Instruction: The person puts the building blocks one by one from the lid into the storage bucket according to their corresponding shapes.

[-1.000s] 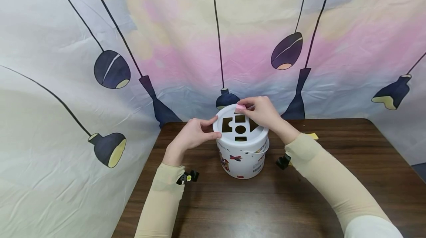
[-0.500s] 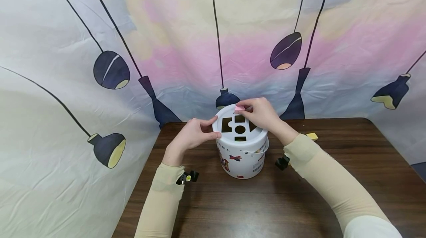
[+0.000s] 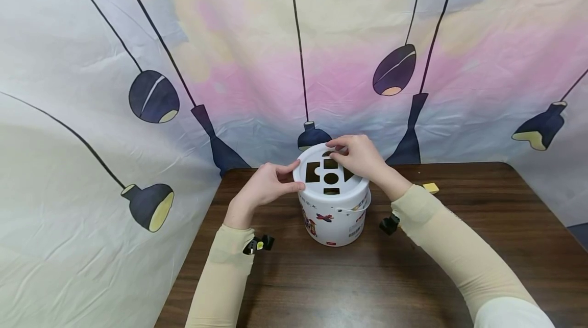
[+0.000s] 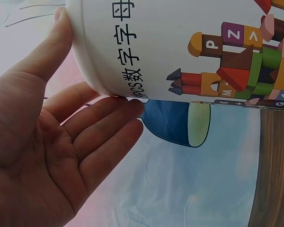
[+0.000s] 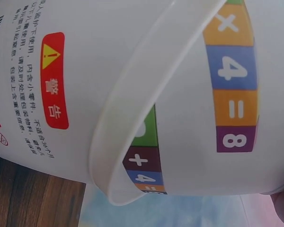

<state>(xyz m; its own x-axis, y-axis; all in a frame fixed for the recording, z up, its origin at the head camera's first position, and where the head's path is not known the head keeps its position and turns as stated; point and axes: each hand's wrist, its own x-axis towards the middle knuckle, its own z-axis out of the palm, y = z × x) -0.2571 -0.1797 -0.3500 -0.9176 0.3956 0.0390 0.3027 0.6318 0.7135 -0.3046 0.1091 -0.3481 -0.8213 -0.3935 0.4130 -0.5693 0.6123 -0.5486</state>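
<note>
A white lidded bucket (image 3: 333,223) with printed toy-block pictures stands upright on the table. Its lid (image 3: 312,190) has several dark cut-outs of different shapes. My left hand (image 3: 264,185) rests against the left rim, thumb in front and index finger behind; in the left wrist view the other fingers (image 4: 109,137) extend along the bucket's side. My right hand (image 3: 360,154) is over the far part of the lid, bent fingertips beside the rear cut-out, a gap between thumb and index finger and no block visible there. The right wrist view shows mostly the bucket's handle (image 5: 128,109) and printed side.
A yellow block (image 3: 431,188) lies on the brown wooden table (image 3: 358,287), right of the bucket beyond my right forearm. A bit of another yellow thing peeks out near the right wrist camera (image 3: 390,224). Behind the table hangs a painted cloth (image 3: 257,62) with lamp drawings.
The pink block between my right fingertips sank at the rear cut-out and is out of sight now, leaving the dark opening visible. Both hands stay nearly in place.
</note>
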